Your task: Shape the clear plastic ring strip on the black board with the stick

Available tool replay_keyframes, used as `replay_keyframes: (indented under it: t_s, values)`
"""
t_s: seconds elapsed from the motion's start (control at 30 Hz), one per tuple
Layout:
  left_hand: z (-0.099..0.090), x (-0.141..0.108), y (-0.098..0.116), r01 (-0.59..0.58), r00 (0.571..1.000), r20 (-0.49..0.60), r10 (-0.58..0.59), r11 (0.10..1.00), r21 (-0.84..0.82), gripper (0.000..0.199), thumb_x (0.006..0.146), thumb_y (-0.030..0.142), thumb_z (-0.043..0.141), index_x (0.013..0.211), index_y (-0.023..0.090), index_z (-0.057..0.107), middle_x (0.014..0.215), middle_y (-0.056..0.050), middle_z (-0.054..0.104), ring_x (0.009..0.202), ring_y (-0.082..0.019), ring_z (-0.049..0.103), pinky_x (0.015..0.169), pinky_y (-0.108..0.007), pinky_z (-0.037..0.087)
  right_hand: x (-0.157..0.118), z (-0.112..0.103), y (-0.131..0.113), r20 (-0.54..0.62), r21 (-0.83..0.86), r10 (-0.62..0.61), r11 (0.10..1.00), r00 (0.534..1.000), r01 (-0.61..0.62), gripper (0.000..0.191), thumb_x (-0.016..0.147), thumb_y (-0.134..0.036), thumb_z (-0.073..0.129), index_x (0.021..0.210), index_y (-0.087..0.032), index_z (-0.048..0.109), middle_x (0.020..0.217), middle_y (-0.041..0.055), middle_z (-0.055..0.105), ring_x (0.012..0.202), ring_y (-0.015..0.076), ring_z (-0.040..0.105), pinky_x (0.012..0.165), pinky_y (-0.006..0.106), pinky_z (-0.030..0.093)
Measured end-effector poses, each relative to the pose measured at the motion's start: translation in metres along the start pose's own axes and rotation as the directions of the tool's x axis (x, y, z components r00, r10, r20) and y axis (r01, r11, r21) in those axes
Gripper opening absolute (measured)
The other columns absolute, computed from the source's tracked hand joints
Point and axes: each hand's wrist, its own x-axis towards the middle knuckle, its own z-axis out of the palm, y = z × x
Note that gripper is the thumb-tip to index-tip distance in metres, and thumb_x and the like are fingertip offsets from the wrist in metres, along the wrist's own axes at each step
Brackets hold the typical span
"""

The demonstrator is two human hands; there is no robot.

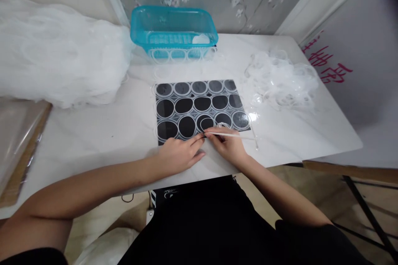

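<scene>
1. A white marble-look table point(118, 132) carries everything.
2. At 10 o'clock lies a big heap of white translucent ring strips point(59, 54).
3. At 2 o'clock sits a smaller pile of clear loose plastic rings point(281, 80).
4. Centre: a black rectangular mat point(199, 107) under a clear sheet of joined rings.
5. At 12 o'clock, a turquoise slotted plastic basket point(174, 29) holds one whitish piece; ring strips lie against its front.
6. At 6 o'clock, the left hand point(178, 155) presses fingertips on the mat's near edge.
7. The right hand point(228, 145) pinches a thin white stick point(224, 134), tip at the rings.
</scene>
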Motion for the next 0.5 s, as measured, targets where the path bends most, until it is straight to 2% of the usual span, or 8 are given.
replay_keyframes:
  t_s: [0.1, 0.17, 0.23, 0.3, 0.37, 0.4, 0.43, 0.5]
  values:
    - [0.001, 0.0, -0.001, 0.015, 1.0, 0.014, -0.014, 0.999, -0.032, 0.05, 0.095, 0.048, 0.034, 0.133, 0.021, 0.051, 0.135, -0.011, 0.054, 0.065, -0.019, 0.068, 0.047, -0.03, 0.046, -0.013, 0.003, 0.001, 0.069, -0.195, -0.121, 0.972, 0.99, 0.133, 0.025, 0.089, -0.017, 0.051, 0.105, -0.023, 0.069, 0.115, 0.0051, 0.07, 0.097, 0.018, 0.068, 0.077, 0.027, 0.053]
    - [0.002, 0.0, -0.001, 0.033, 0.999, 0.039, -0.031, 0.998, -0.061, 0.05, 0.095, 0.048, 0.036, 0.135, 0.022, 0.049, 0.136, -0.011, 0.053, 0.066, -0.019, 0.068, 0.049, -0.03, 0.047, -0.017, 0.006, 0.006, 0.123, -0.298, -0.139, 0.939, 0.983, 0.171, 0.031, 0.088, -0.016, 0.053, 0.115, -0.025, 0.065, 0.117, 0.0051, 0.069, 0.092, 0.0178, 0.069, 0.074, 0.026, 0.052]
    - [0.002, 0.0, -0.001, 0.051, 0.997, 0.061, -0.046, 0.995, -0.088, 0.049, 0.094, 0.049, 0.037, 0.134, 0.023, 0.05, 0.136, -0.01, 0.053, 0.07, -0.019, 0.069, 0.052, -0.029, 0.048, -0.006, 0.006, 0.015, 0.163, -0.324, -0.152, 0.925, 0.975, 0.198, 0.032, 0.087, -0.018, 0.055, 0.117, -0.025, 0.064, 0.111, 0.0047, 0.071, 0.088, 0.0181, 0.069, 0.073, 0.026, 0.051]
    - [0.003, -0.001, -0.001, 0.053, 0.997, 0.062, -0.047, 0.994, -0.095, 0.048, 0.094, 0.048, 0.037, 0.133, 0.023, 0.051, 0.136, -0.01, 0.053, 0.077, -0.02, 0.069, 0.054, -0.029, 0.048, 0.023, -0.004, 0.025, 0.109, -0.285, -0.143, 0.944, 0.984, 0.169, 0.026, 0.089, -0.021, 0.052, 0.109, -0.022, 0.068, 0.104, 0.0048, 0.073, 0.088, 0.019, 0.068, 0.075, 0.028, 0.05]
    - [0.002, -0.002, -0.001, 0.052, 0.998, 0.041, -0.048, 0.995, -0.086, 0.047, 0.095, 0.047, 0.037, 0.132, 0.022, 0.052, 0.137, -0.009, 0.052, 0.08, -0.02, 0.069, 0.056, -0.029, 0.049, 0.06, -0.025, 0.032, -0.163, -0.206, -0.049, 0.978, 0.985, 0.015, 0.025, 0.092, -0.026, 0.047, 0.096, -0.017, 0.071, 0.095, 0.0069, 0.073, 0.085, 0.0192, 0.067, 0.074, 0.03, 0.05]
    - [0.002, -0.003, -0.002, 0.049, 0.998, 0.032, -0.047, 0.995, -0.082, 0.047, 0.095, 0.047, 0.037, 0.132, 0.022, 0.052, 0.137, -0.008, 0.052, 0.081, -0.02, 0.07, 0.056, -0.029, 0.049, 0.076, -0.039, 0.033, -0.339, -0.151, 0.03, 0.985, 0.94, -0.086, 0.029, 0.093, -0.03, 0.044, 0.095, -0.016, 0.07, 0.092, 0.0077, 0.072, 0.082, 0.0186, 0.066, 0.073, 0.03, 0.049]
    - [0.001, -0.003, -0.003, 0.047, 0.999, 0.028, -0.045, 0.995, -0.082, 0.047, 0.095, 0.047, 0.037, 0.131, 0.022, 0.052, 0.137, -0.007, 0.053, 0.081, -0.019, 0.07, 0.056, -0.028, 0.049, 0.089, -0.053, 0.033, -0.498, -0.085, 0.071, 0.988, 0.864, -0.13, 0.034, 0.095, -0.032, 0.04, 0.097, -0.014, 0.069, 0.09, 0.009, 0.071, 0.081, 0.0179, 0.065, 0.072, 0.03, 0.049]
    - [-0.001, -0.002, -0.005, 0.043, 0.999, 0.033, -0.04, 0.994, -0.097, 0.045, 0.095, 0.047, 0.037, 0.13, 0.023, 0.054, 0.136, -0.006, 0.054, 0.083, -0.018, 0.069, 0.056, -0.026, 0.048, 0.096, -0.075, 0.028, -0.665, -0.002, 0.073, 0.995, 0.743, -0.1, 0.033, 0.094, -0.034, 0.042, 0.1, -0.013, 0.067, 0.094, 0.0098, 0.07, 0.083, 0.0169, 0.063, 0.072, 0.029, 0.048]
